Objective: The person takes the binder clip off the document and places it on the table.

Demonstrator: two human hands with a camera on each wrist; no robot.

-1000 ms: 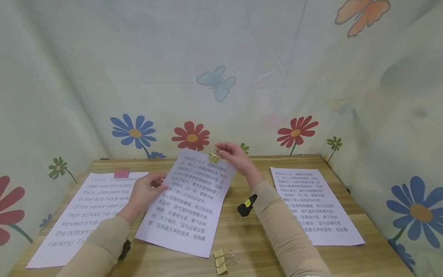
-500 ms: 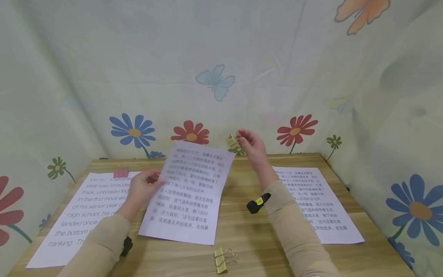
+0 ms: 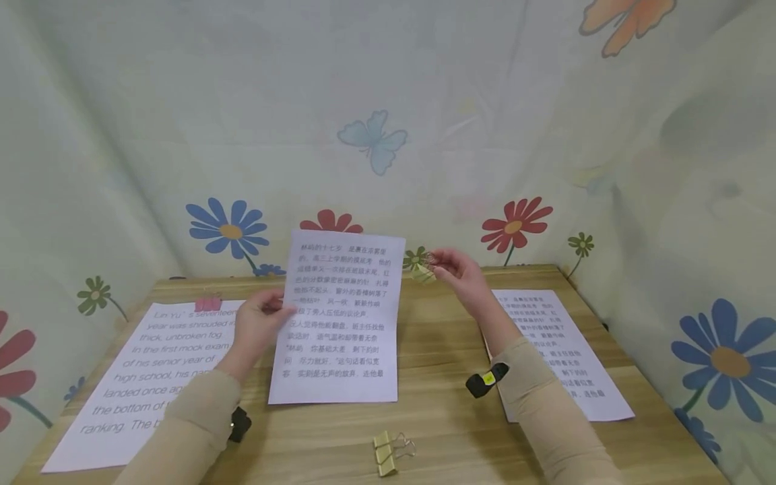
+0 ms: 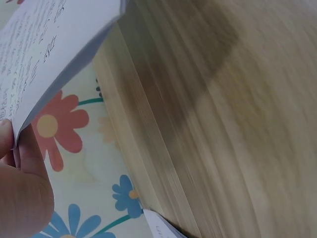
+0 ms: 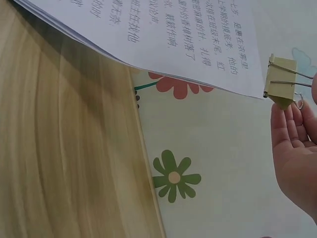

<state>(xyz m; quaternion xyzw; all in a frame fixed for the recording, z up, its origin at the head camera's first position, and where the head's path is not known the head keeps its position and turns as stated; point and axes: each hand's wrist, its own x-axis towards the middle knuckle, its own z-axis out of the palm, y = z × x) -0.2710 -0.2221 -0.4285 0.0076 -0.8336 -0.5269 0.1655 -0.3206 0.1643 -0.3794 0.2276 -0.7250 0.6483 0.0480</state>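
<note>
Above tabletop (image 3: 315,431) | paper (image 3: 342,316) pinched between left fingers (image 3: 271,298) | yellow clip (image 5: 281,77) pinched between right fingers (image 3: 450,257)

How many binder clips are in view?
3: one yellow clip in the right hand, another yellow clip on the table, and a pink clip at the top of the English sheet. Others may be hidden.

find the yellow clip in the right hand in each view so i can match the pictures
Head: the yellow clip is just right of centre, pinched in the right hand.
Left wrist: not in this picture.
Right wrist: the yellow clip is near the right edge, in the upper half.
Shared landmark: the printed paper in the left hand, near the centre in head, upper left in left wrist, across the top in right wrist.
</note>
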